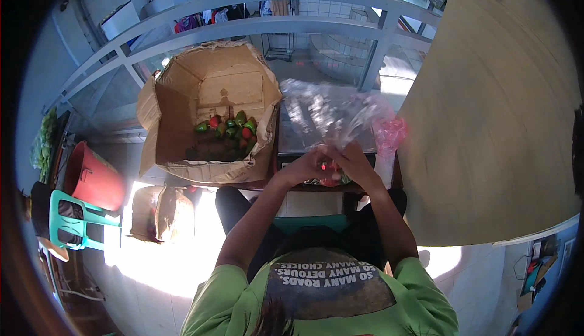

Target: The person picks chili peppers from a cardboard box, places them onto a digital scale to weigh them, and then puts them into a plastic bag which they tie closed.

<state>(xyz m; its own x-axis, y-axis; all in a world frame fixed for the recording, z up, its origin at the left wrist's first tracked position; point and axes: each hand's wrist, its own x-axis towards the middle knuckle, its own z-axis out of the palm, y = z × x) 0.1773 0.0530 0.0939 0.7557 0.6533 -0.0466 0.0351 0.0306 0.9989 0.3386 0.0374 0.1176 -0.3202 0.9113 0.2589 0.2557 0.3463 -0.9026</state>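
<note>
In front of my body, both hands come together at the lower end of a clear plastic bag (322, 108), which spreads away from me, crumpled and shiny. My left hand (302, 166) has its fingers closed on the plastic. Meeting it from the other side, my right hand (358, 164) pinches the bag too. Beneath them, red and green pieces (331, 182) show partly, too covered to make out fully. Behind the bag lies a flat grey platform (291, 144). A large open cardboard box (228, 99) to the left holds several red and green peppers (231, 129).
Pink plastic (390, 131) sits right of the bag, beside a big curved wooden panel (493, 111). A pale railing (255, 29) runs behind the box. At left are a red bin (94, 175), a turquoise stool (67, 214) and a smaller cardboard box (146, 211) on the floor.
</note>
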